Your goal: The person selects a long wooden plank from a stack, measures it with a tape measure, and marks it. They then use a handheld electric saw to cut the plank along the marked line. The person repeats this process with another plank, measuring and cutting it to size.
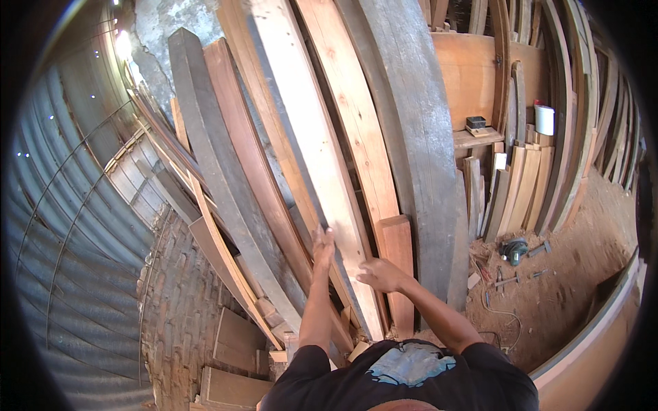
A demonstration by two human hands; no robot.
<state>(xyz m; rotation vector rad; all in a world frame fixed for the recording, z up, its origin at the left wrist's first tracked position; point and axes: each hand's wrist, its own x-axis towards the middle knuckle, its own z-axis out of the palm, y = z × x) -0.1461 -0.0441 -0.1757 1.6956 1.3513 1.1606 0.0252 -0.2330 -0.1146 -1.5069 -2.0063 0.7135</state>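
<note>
Brightly, the long pale plank (317,157) gleams between left hand (323,246) and right hand (381,275), each grip unclear.

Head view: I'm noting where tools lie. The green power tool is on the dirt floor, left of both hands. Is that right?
Not quite: the green power tool is on the dirt floor, but right of the left hand and right hand, as the head view shows.
</note>
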